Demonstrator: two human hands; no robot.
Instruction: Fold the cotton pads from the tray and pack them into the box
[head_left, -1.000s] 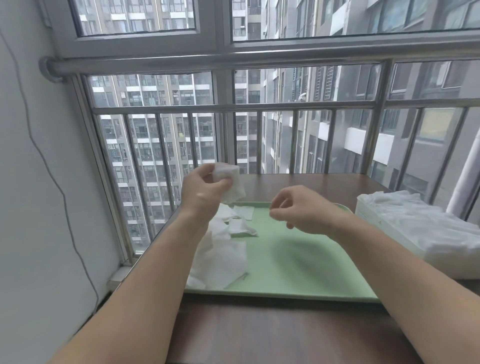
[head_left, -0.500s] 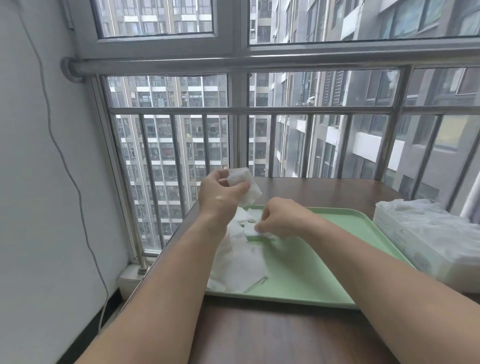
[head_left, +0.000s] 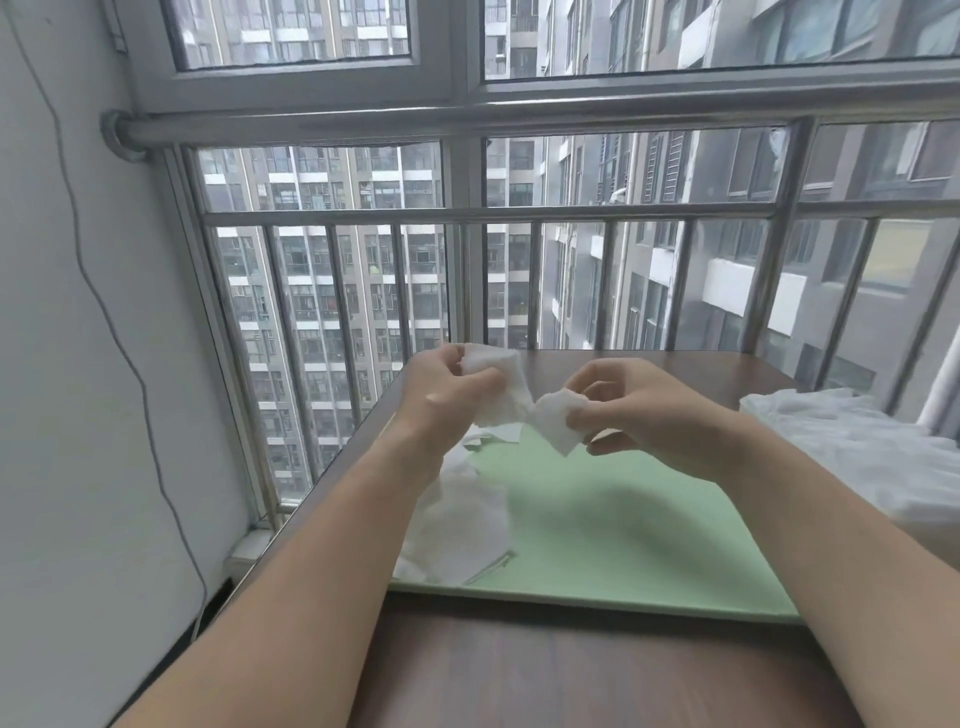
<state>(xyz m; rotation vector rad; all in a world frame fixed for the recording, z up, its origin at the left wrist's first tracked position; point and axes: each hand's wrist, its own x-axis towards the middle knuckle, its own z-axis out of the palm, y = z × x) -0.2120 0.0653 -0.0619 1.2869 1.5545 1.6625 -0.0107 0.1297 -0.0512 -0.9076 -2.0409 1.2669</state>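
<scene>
Above the green tray (head_left: 597, 525) both hands are raised. My left hand (head_left: 441, 395) grips a wad of folded white cotton pads (head_left: 501, 384). My right hand (head_left: 628, 410) pinches a single white cotton pad (head_left: 556, 423) just to the right of that wad, the two almost touching. More loose pads (head_left: 462, 525) lie in a heap on the tray's left side, partly behind my left forearm. The box (head_left: 852, 457) with white wrapping sits at the right edge of the table.
The brown wooden table (head_left: 519, 670) stands against a metal window railing (head_left: 519, 213). A white wall with a hanging cable (head_left: 130, 364) is on the left.
My right hand reached down to the pads on the tray, picked one up and lifted it beside the wad in my left hand. The left hand stayed raised.
</scene>
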